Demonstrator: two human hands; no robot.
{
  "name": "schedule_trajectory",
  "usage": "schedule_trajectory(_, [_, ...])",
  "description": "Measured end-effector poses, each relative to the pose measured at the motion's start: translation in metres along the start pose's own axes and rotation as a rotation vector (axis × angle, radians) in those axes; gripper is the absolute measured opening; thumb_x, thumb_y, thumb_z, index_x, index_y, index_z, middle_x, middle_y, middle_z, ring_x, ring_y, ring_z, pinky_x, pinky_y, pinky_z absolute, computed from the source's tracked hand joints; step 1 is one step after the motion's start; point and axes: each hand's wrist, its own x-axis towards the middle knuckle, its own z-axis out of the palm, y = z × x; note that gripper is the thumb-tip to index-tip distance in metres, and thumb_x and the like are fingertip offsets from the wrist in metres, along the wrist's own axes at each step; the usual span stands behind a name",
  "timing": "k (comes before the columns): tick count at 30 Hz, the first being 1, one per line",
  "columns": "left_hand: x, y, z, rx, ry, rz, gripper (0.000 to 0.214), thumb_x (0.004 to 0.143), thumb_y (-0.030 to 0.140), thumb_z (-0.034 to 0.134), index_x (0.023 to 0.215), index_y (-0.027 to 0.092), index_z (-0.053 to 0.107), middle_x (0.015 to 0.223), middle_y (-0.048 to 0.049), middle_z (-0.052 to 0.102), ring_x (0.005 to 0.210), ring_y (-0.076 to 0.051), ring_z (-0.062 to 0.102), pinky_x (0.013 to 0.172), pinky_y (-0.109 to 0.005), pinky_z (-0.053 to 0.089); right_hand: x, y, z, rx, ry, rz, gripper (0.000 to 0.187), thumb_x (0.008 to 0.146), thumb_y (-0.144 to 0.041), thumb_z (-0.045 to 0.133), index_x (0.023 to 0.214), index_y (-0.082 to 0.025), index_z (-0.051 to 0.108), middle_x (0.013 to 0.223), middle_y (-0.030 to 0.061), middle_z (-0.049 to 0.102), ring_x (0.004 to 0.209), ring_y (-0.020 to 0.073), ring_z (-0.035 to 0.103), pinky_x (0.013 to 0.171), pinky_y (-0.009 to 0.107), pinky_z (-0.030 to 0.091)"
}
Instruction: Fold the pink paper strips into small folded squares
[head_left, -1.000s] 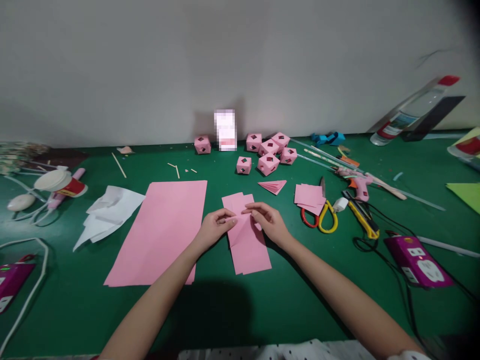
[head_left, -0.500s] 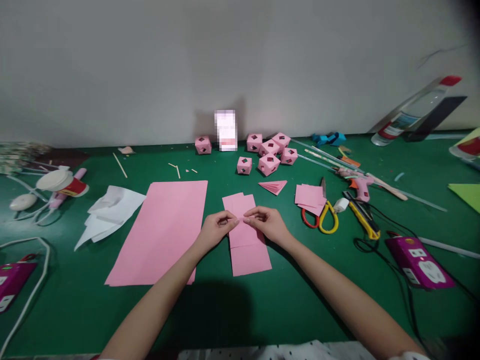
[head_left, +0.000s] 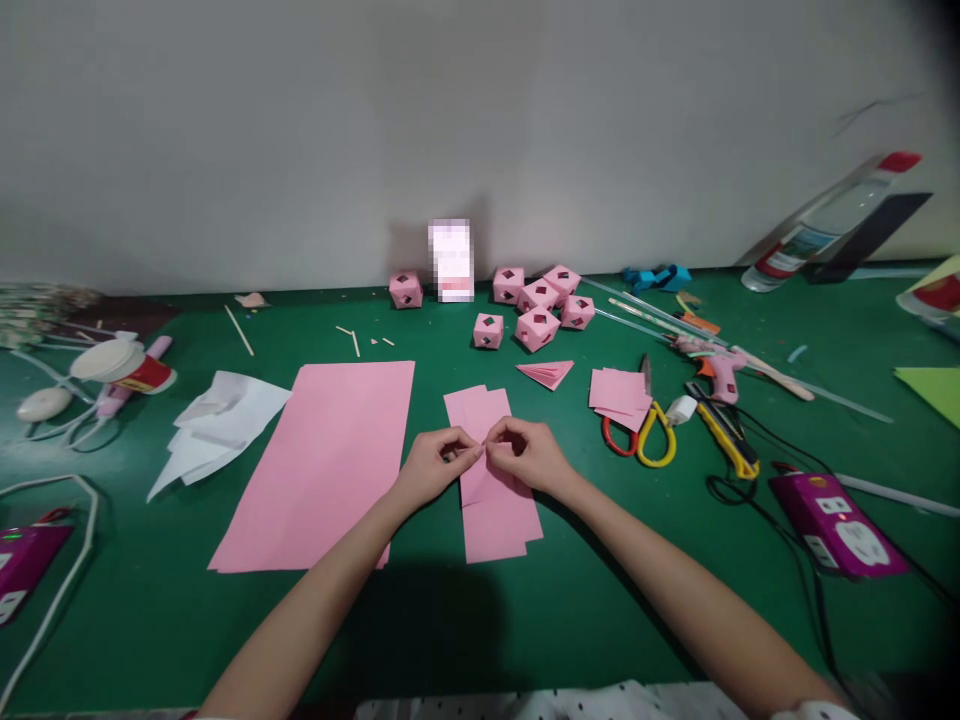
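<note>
My left hand (head_left: pixel 436 466) and my right hand (head_left: pixel 531 452) meet over a small stack of cut pink paper (head_left: pixel 495 525). Both hands are closed, thumbs against fingertips, pinching the upper edge of a square of pink paper (head_left: pixel 487 480) that rests over the stack. Only its lower part shows clearly below my fingers. Left of my hands lie large pink sheets (head_left: pixel 330 450). Beyond them to the right are a folded pink paper piece (head_left: pixel 547 373) and a small pile of pink squares (head_left: pixel 619 396).
Several pink paper cubes with cut-out holes (head_left: pixel 537 327) stand near the wall. To the right lie scissors (head_left: pixel 655 440), a yellow cutter (head_left: pixel 727 440), a pink glue gun (head_left: pixel 724 375) and a purple power strip (head_left: pixel 840 525). Crumpled white paper (head_left: pixel 214 425) and a paper cup (head_left: pixel 124 365) are left.
My fingertips have drawn closer together and now pinch the pink square's edge. The papers beneath have shifted slightly, with one lower edge sticking out further towards me.
</note>
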Motion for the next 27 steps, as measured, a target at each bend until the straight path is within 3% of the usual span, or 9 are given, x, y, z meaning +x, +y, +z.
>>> schedule_trajectory(9, [-0.0016,-0.0015,-0.0061,-0.072,0.116,-0.016,0.019,0.077,0.032,0.065,0.07,0.015,0.062,0.063,0.0016,0.055,0.056,-0.01,0.045,0.052,-0.021,0.031,0.0021,0.0063,-0.0028,0.159,0.023,0.115,0.003,0.07,-0.017,0.059,0.072,-0.017,0.061,0.064,-0.0012,0.06,0.054,0.01,0.052,0.052,0.022,0.041])
schedule_trajectory(15, [0.0021,-0.003,-0.01,-0.214,0.217,-0.004,0.021,0.075,0.03,0.067,0.065,0.015,0.056,0.064,0.0019,0.054,0.06,-0.011,0.047,0.057,-0.021,0.034,0.0057,0.008,-0.0074,0.299,0.076,0.174,0.007,0.073,-0.023,0.061,0.073,-0.017,0.058,0.064,0.0004,0.062,0.056,0.012,0.056,0.053,0.023,0.043])
schedule_trajectory(20, [0.0021,-0.0033,-0.0075,-0.157,0.081,-0.016,0.019,0.077,0.033,0.067,0.072,0.015,0.062,0.065,0.0011,0.056,0.061,-0.011,0.047,0.057,-0.022,0.034,0.0035,0.0042,-0.0054,0.272,-0.021,0.135,0.014,0.078,-0.028,0.061,0.085,-0.017,0.063,0.064,-0.0009,0.059,0.055,0.0108,0.052,0.052,0.023,0.041])
schedule_trajectory(24, [0.0014,-0.0035,-0.0063,-0.1,0.0,-0.02,0.02,0.079,0.033,0.066,0.075,0.014,0.065,0.069,-0.0006,0.059,0.063,-0.011,0.049,0.058,-0.022,0.035,0.0009,0.0022,-0.0035,0.134,-0.077,0.073,0.007,0.076,-0.019,0.058,0.075,-0.016,0.064,0.059,-0.0028,0.055,0.054,0.0089,0.046,0.052,0.022,0.035])
schedule_trajectory(27, [0.0012,-0.0029,-0.0071,-0.108,0.02,-0.018,0.018,0.078,0.031,0.066,0.072,0.014,0.063,0.066,0.0009,0.057,0.061,-0.01,0.048,0.057,-0.022,0.034,0.0006,0.0028,-0.0034,0.136,-0.068,0.076,0.006,0.074,-0.016,0.056,0.071,-0.016,0.062,0.059,-0.0031,0.055,0.054,0.0089,0.046,0.053,0.021,0.036])
